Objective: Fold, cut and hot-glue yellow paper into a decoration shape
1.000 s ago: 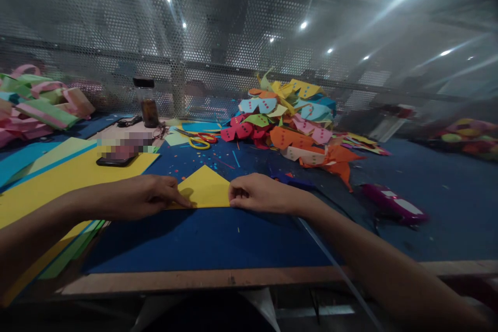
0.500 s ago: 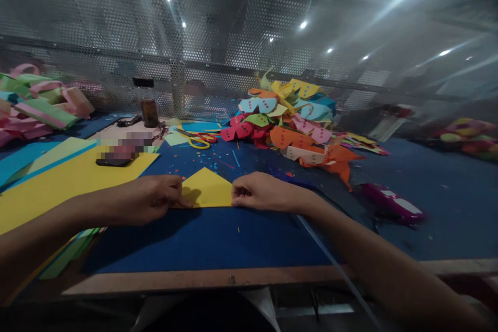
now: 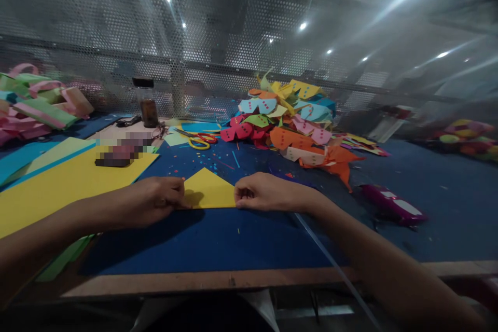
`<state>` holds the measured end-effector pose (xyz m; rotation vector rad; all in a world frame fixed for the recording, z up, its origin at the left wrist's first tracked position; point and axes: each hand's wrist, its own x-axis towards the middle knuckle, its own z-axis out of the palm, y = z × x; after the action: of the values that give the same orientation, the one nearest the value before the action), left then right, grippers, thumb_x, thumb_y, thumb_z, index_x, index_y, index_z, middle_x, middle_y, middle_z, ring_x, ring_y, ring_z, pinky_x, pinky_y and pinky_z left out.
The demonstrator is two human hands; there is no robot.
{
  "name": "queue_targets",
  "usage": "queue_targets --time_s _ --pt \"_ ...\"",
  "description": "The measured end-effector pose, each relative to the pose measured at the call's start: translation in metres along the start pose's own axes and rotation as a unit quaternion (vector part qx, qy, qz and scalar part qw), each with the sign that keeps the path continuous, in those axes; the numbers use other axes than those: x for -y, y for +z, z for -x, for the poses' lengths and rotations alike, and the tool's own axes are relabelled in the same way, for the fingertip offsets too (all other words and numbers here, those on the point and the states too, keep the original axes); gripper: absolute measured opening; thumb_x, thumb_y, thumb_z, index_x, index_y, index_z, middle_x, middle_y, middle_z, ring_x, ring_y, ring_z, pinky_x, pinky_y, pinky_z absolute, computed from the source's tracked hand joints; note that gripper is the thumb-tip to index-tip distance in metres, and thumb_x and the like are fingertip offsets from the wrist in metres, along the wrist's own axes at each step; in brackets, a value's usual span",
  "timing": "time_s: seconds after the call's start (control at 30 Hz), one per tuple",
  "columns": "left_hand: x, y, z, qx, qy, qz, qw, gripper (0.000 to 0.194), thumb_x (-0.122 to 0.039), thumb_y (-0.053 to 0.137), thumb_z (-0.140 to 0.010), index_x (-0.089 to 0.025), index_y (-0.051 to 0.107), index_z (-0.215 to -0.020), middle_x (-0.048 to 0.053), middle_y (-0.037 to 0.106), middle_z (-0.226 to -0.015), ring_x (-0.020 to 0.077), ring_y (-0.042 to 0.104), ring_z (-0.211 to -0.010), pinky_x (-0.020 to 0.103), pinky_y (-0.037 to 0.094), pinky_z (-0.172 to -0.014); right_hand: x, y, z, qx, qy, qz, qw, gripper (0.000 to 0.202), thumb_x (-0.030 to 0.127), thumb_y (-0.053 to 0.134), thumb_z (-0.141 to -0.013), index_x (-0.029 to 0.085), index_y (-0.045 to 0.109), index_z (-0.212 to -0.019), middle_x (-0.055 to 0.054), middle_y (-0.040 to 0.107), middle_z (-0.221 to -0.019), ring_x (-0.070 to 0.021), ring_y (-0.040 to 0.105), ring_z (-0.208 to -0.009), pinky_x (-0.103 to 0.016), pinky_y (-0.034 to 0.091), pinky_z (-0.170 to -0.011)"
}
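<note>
A yellow sheet of paper, folded to a triangle [image 3: 210, 191], lies on the blue table top with its point away from me and its straight edge toward me. My left hand [image 3: 161, 198] grips its left corner, thumb and fingers pressed together. At the opposite corner my right hand [image 3: 259, 192] pinches the paper with curled fingers. Both corners are hidden under the fingers. Beyond the paper lie scissors [image 3: 199, 144] with yellow and red handles, among small coloured scraps.
Folded paper pieces in many colours make a pile [image 3: 288, 114] at the back. Large yellow sheets [image 3: 70, 179] lie on the left, with a pixelated phone-like object on them. A lidded jar [image 3: 148, 109] stands behind. A purple case [image 3: 391, 205] is at right.
My right hand has slid slightly to the right along the folded edge. My left hand has barely moved and keeps its hold at the left corner.
</note>
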<state>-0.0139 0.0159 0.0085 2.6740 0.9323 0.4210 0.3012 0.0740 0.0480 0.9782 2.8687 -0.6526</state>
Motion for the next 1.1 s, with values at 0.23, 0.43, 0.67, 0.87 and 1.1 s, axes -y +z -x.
queue_targets --time_s 0.23,0.43,0.67,0.87,1.1 --pt "0.0 -0.002 0.0 0.014 -0.01 -0.006 1.0 0.041 -0.008 0.05 -0.1 -0.028 0.081 -0.117 0.006 0.068 -0.096 0.0171 0.068 -0.086 0.025 0.049 -0.075 0.004 -0.005 0.003 0.012 -0.005 0.023 1.0 0.016 0.011 0.064 -0.086 0.015 0.076 -0.095 -0.002 0.076 -0.087 -0.0136 0.066 -0.074 -0.022 0.039 -0.064" --pt "0.003 0.005 0.001 -0.021 0.017 -0.018 0.999 0.039 -0.005 0.049 -0.097 -0.024 0.08 -0.108 0.005 0.067 -0.093 0.0158 0.068 -0.082 0.023 0.048 -0.073 -0.002 -0.004 0.001 0.014 0.0 0.017 1.0 0.012 0.014 0.066 -0.087 0.015 0.076 -0.094 -0.001 0.076 -0.087 -0.014 0.067 -0.077 -0.022 0.039 -0.065" --pt "-0.008 0.01 -0.001 -0.05 0.034 -0.043 0.997 0.038 -0.004 0.042 -0.096 -0.02 0.075 -0.105 0.006 0.069 -0.096 0.0176 0.07 -0.088 0.026 0.051 -0.077 -0.002 -0.005 0.001 0.025 0.002 0.015 1.0 0.01 0.017 0.067 -0.091 0.015 0.075 -0.095 -0.002 0.076 -0.089 -0.0151 0.066 -0.078 -0.023 0.037 -0.066" --pt "-0.017 0.012 -0.003 -0.05 0.027 -0.13 0.99 0.029 -0.006 0.043 -0.094 -0.019 0.069 -0.092 0.005 0.069 -0.088 0.0201 0.07 -0.081 0.03 0.052 -0.074 0.0 -0.007 0.001 0.03 -0.005 0.027 0.999 0.008 0.017 0.066 -0.093 0.016 0.074 -0.095 -0.002 0.076 -0.089 -0.0152 0.066 -0.078 -0.024 0.037 -0.068" --pt "-0.013 0.016 -0.001 -0.049 0.049 -0.164 0.984 0.049 -0.005 0.045 -0.095 -0.03 0.067 -0.131 0.005 0.072 -0.102 0.0212 0.07 -0.09 0.031 0.053 -0.079 0.0 -0.007 0.002 0.024 -0.004 0.045 0.999 0.009 0.016 0.065 -0.094 0.017 0.074 -0.097 -0.002 0.076 -0.091 -0.0159 0.066 -0.08 -0.024 0.036 -0.069"
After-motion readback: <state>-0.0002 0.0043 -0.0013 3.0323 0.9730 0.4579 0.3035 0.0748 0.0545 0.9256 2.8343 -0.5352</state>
